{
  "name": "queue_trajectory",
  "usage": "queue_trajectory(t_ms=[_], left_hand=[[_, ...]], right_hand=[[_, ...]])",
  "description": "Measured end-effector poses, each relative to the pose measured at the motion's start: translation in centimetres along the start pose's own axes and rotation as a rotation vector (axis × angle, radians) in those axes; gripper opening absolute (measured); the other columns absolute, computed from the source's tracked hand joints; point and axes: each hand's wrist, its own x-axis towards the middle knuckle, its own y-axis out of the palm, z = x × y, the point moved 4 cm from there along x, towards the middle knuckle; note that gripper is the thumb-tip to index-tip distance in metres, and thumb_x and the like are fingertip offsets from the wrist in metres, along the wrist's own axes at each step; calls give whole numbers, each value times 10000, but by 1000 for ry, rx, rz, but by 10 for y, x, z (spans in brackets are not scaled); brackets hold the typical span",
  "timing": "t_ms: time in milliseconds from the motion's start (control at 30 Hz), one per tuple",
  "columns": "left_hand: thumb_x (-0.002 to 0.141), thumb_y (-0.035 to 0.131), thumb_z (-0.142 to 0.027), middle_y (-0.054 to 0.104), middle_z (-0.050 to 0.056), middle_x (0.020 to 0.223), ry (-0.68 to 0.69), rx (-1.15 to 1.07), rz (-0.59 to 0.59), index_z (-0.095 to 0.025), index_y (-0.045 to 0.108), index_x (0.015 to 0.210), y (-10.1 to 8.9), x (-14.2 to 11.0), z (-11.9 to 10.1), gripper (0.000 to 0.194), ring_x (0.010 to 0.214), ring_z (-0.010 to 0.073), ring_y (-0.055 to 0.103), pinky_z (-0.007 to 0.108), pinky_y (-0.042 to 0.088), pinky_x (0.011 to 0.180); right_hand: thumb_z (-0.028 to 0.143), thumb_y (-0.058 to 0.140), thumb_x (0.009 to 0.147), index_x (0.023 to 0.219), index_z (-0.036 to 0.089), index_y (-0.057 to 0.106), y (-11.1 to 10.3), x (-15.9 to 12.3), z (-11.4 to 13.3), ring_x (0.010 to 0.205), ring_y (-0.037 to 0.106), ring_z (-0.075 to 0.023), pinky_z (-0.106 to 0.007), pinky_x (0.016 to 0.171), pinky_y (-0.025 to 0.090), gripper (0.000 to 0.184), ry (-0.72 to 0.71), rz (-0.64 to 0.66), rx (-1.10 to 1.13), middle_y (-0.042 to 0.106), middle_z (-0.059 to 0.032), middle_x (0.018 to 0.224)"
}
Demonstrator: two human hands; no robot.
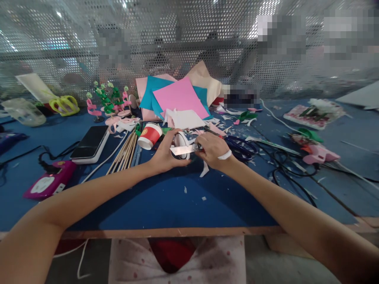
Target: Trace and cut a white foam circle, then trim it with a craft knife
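My left hand [168, 154] is closed around a round white object [180, 139] with dark curved lines along its rim; I cannot make out its kind. Between my right hand's [213, 150] bent fingers is a cutter knife [184, 150], its bright flat blade pointing left across the front of the white object. The knife's handle is mostly hidden in the fingers. A red and white paper cup [150, 135] leans just left of my left hand. Behind both hands lie white paper pieces [185, 119] and a pink sheet [182, 96].
Bamboo sticks [122, 152], a black-topped white device [90, 144] and a magenta power socket [50, 181] lie left. Navy-handled scissors [241, 146], black cables [284, 165] and a pink glue gun [319, 154] are right. Small pink and green crafts [111, 98] stand behind.
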Motion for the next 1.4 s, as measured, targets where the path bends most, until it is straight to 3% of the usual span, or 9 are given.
queue_trajectory(t_ms=[133,633,867,1167,1400], left_hand=[[560,797,-225,459,109,1218,19,36,8,-202,387,1205,0,0,1,765,1154,271,453,434,422,969],[529,821,-226,475,112,1198,-15,108,41,-188,395,1186,2,1,-1,784,1169,275,456,457,362,1039],[530,802,-222,490,104,1187,21,47,-45,-193,419,1165,-1,1,-5,742,1143,277,476,458,419,983],[554,737,-181,434,102,1195,-58,-114,-71,-193,379,1181,-3,1,-8,722,1019,217,517,329,523,785],[563,745,-181,465,98,1208,35,21,-36,-205,394,1209,-5,1,-7,736,1135,269,478,404,462,924]], right_hand=[[245,475,797,779,161,551,-1,-1,2,717,473,-222,-310,645,345,114,-14,-25,-9,585,-95,722],[229,504,780,824,159,546,1,1,5,746,485,-233,-317,637,332,93,88,119,68,598,-104,774],[200,474,772,812,175,532,-3,3,4,771,487,-238,-324,648,330,75,69,87,122,594,-103,781],[228,466,779,793,177,523,-1,4,-5,737,482,-221,-311,639,330,78,70,106,137,585,-92,761],[234,490,783,818,174,528,-2,3,-4,752,487,-228,-309,618,314,79,62,141,96,592,-98,771]])
